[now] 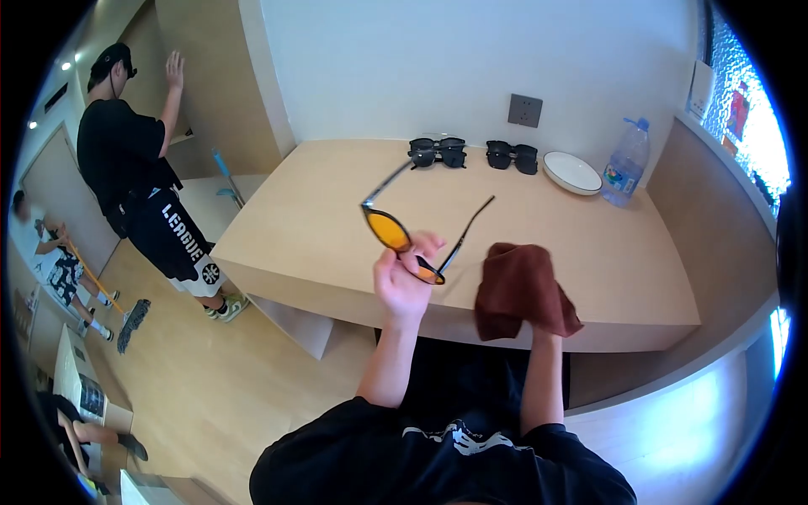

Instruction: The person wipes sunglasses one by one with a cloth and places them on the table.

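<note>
My left hand (404,282) is closed on a pair of glasses with orange lenses (388,229), held up over the desk's front edge. Both dark temples stand unfolded and point away from me. A brown cloth (523,290) is draped over my right hand, to the right of the glasses. That hand's fingers are hidden under the cloth, which hangs in loose folds and is apart from the lenses. Two pairs of black sunglasses (438,153) (512,157) lie at the back of the desk by the wall.
The pale wooden desk (328,202) holds a white plate (572,172) and a plastic bottle (627,164) at back right. A low partition (724,185) borders its right side. At left stands a person in black (126,151); beyond, another person (59,252) holds a mop (133,324).
</note>
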Tool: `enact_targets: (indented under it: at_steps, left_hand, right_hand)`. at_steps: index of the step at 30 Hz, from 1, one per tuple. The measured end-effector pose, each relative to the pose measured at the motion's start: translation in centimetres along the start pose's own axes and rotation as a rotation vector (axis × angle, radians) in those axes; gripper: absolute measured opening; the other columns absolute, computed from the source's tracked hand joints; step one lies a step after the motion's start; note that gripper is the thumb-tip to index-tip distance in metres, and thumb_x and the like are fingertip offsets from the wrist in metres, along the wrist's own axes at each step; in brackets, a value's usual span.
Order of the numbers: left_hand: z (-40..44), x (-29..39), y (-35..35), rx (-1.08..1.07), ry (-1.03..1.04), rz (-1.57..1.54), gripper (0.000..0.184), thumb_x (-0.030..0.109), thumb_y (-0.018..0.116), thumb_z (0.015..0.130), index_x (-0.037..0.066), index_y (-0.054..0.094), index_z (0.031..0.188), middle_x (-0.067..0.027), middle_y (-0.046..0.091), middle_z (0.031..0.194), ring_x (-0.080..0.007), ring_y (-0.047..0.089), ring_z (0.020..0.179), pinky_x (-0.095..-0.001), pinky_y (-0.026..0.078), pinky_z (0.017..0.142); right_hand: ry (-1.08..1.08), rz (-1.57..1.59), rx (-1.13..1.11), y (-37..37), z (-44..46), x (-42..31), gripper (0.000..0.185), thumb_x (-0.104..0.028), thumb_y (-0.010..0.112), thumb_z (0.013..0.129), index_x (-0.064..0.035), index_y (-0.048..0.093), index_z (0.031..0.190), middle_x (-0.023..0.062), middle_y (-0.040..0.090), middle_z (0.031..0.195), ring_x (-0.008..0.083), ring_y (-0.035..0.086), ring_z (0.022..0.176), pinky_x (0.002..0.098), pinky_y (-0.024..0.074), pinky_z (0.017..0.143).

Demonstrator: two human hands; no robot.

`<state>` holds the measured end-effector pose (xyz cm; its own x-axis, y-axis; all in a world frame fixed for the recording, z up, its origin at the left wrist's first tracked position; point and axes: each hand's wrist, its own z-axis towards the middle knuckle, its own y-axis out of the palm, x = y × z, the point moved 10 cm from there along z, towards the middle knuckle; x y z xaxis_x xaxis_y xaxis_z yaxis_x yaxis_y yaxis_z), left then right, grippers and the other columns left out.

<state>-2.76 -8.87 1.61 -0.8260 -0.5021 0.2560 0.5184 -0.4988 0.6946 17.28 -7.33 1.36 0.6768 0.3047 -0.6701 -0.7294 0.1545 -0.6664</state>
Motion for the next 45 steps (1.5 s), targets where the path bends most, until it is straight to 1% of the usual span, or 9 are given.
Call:
enact_targets:
  at_steps: [6,8,14,16,20,24,27,30,45]
  left_hand:
    - [-1.1,-3.4,0.1,0.063,-0.115,0.441,0.038,0.025,0.043,0.091,0.001,0.053,0.062,-0.0196,0.053,0.128,-0.0223,0.049,0.116,-0.0330,0.037,0.100]
    - [-0.9,-3.4,0.6,-0.001,-0.115,0.513,0.037,0.023,0.044,0.090,0.000,0.056,0.065,-0.0179,0.057,0.119,-0.0202,0.053,0.109,-0.0304,0.040,0.093]
    - [-1.8,-3.9,-0.5,-0.028,-0.216,0.573,0.032,0.019,0.046,0.089,-0.005,0.063,0.076,-0.0082,0.065,0.081,-0.0135,0.057,0.074,-0.0258,0.043,0.070]
    - [-1.6,-2.5,-0.3,-0.004,-0.161,0.654,0.030,0.017,0.048,0.089,-0.006,0.064,0.080,-0.0064,0.064,0.074,-0.0127,0.056,0.067,-0.0257,0.043,0.066]
    - [-2.1,-3.1,4.1,-0.338,-0.295,0.919,0.019,0.006,0.054,0.084,-0.005,0.065,0.076,-0.0150,0.068,0.092,-0.0165,0.062,0.075,-0.0295,0.049,0.067]
    - [-1.5,-3.0,7.8,-0.538,-0.014,1.222,0.015,0.004,0.057,0.078,-0.004,0.062,0.066,-0.0191,0.065,0.111,-0.0306,0.060,0.109,-0.0359,0.047,0.090]
    - [-0.2,-1.4,9.7,-0.566,0.272,1.433,0.013,0.003,0.056,0.077,-0.003,0.060,0.066,-0.0205,0.053,0.132,-0.0370,0.050,0.124,-0.0399,0.043,0.098]
    - [-0.4,-3.6,9.8,-0.696,0.188,1.380,0.011,0.007,0.060,0.078,-0.004,0.063,0.074,-0.0202,0.049,0.136,-0.0356,0.053,0.121,-0.0401,0.041,0.102]
    - [6.7,-8.0,0.2,-0.709,-0.530,1.384,0.014,0.008,0.055,0.093,-0.002,0.065,0.095,-0.0099,0.066,0.096,-0.0199,0.063,0.085,-0.0304,0.049,0.080]
  right_hand:
    - [0.105,0.260,-0.343,3.3,-1.3,-4.7,0.019,-0.024,0.063,0.070,-0.0062,0.060,0.071,0.0135,0.066,0.079,0.0243,0.062,0.063,0.0304,0.0501,0.060]
    - [0.385,0.801,-0.419,4.9,-2.5,-3.0,0.018,-0.022,0.064,0.070,-0.0052,0.059,0.072,0.0128,0.068,0.082,0.0227,0.064,0.066,0.0298,0.0504,0.062]
    - [-0.479,-0.413,-0.082,0.8,-2.1,-9.3,0.012,0.001,0.065,0.073,-0.0024,0.064,0.085,0.0046,0.066,0.082,0.0110,0.060,0.079,0.0238,0.0483,0.070]
    - [-0.193,0.397,0.155,-3.6,-1.4,-5.4,0.013,0.002,0.067,0.069,-0.0019,0.064,0.081,0.0090,0.067,0.092,0.0163,0.062,0.084,0.0243,0.0484,0.072]
    - [-0.295,0.541,0.414,-6.4,-1.6,-2.7,0.013,0.002,0.070,0.064,0.0010,0.060,0.072,0.0118,0.067,0.103,0.0223,0.063,0.093,0.0269,0.0504,0.072]
    - [-0.497,-0.132,0.361,-5.6,-3.5,-4.9,0.053,0.005,0.065,0.072,-0.0044,0.058,0.124,0.0123,0.061,0.117,0.0227,0.058,0.104,0.0301,0.0446,0.094]
    - [-0.120,0.972,0.071,-3.0,-2.1,-2.0,0.042,-0.004,0.067,0.076,-0.0034,0.060,0.118,0.0098,0.061,0.115,0.0189,0.059,0.100,0.0303,0.0468,0.092]
    - [-0.202,0.377,0.151,-4.3,-2.9,-5.3,0.029,-0.007,0.064,0.081,-0.0021,0.061,0.110,0.0079,0.064,0.107,0.0135,0.061,0.092,0.0278,0.0499,0.083]
    - [-0.663,0.963,0.390,-12.4,-2.1,2.1,0.040,-0.029,0.033,0.101,0.0029,0.054,0.090,0.0198,0.063,0.084,0.0221,0.061,0.071,0.0283,0.0505,0.067]
